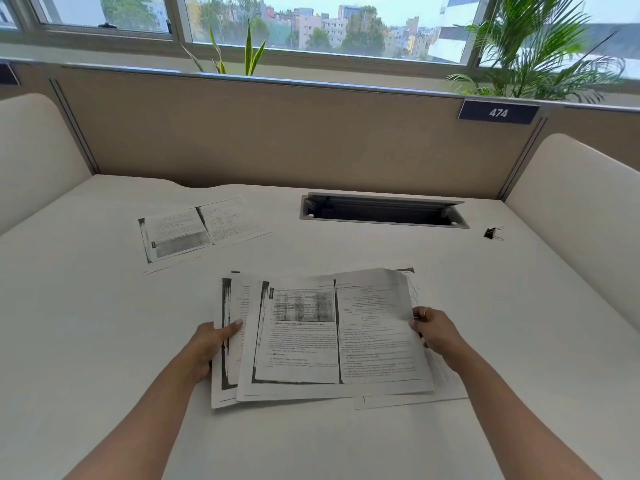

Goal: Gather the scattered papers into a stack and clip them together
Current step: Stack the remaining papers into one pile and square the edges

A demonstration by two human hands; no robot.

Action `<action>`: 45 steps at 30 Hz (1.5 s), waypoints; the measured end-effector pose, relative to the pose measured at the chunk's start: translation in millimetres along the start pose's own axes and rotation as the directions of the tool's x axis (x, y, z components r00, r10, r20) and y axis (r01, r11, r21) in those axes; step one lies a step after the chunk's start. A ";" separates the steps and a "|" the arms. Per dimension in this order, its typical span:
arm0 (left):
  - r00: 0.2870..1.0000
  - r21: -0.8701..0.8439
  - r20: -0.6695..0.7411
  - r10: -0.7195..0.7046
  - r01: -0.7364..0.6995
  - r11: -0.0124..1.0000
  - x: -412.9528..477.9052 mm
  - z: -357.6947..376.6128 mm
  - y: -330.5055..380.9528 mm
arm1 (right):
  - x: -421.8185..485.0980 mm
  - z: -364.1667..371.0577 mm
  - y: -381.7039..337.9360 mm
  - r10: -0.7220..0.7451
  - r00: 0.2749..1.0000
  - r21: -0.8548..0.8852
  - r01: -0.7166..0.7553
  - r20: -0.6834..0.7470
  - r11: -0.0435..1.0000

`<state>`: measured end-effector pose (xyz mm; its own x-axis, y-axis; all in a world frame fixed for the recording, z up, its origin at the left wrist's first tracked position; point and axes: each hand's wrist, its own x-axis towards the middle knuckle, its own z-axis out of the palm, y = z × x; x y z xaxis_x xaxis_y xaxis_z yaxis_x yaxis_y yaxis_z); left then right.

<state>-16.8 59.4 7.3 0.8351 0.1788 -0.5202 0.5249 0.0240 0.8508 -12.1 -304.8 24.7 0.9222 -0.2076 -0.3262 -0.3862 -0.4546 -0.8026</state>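
A loose pile of photocopied sheets (pixel 322 337) lies fanned out on the white desk (pixel 104 323) in front of me. My left hand (pixel 207 344) grips the pile's left edge, thumb on top. My right hand (pixel 434 329) holds the right edge of the top sheet, whose far right corner curls upward. One more photocopied sheet (pixel 202 230) lies flat on its own, further back to the left. A small black binder clip (pixel 493 233) sits at the far right of the desk, well away from both hands.
An open cable tray slot (pixel 382 211) is set in the desk behind the pile. A beige partition (pixel 294 133) with a "474" sign (pixel 498 112) closes the back; cream side dividers (pixel 581 209) flank the desk.
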 end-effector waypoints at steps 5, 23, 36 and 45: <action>1.000 0.057 0.005 0.017 -0.017 0.998 -0.6 -0.5 -0.3 | -0.1 13.5 -4.0 -0.074 0.997 -0.035 0.073 -0.018 0.997; 0.996 0.013 0.078 0.045 -0.047 0.999 1.8 -1.7 -6.2 | -5.1 46.7 -17.3 -0.129 0.992 -0.098 0.129 0.006 0.987; 0.953 -0.280 0.177 0.246 -0.191 0.941 -9.6 -18.0 1.9 | -8.0 34.5 -15.9 -0.219 0.955 0.349 0.139 0.202 0.927; 0.829 -0.350 0.126 0.545 -0.477 0.807 -18.9 -14.1 39.7 | -12.7 33.8 -33.6 -0.363 0.930 0.548 0.273 0.060 0.790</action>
<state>-14.1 70.8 51.9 0.9991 0.0370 0.0227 -0.0322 0.2781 0.9600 -10.2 -257.6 39.0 0.9988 0.0237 -0.0419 -0.0433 0.0590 -0.9973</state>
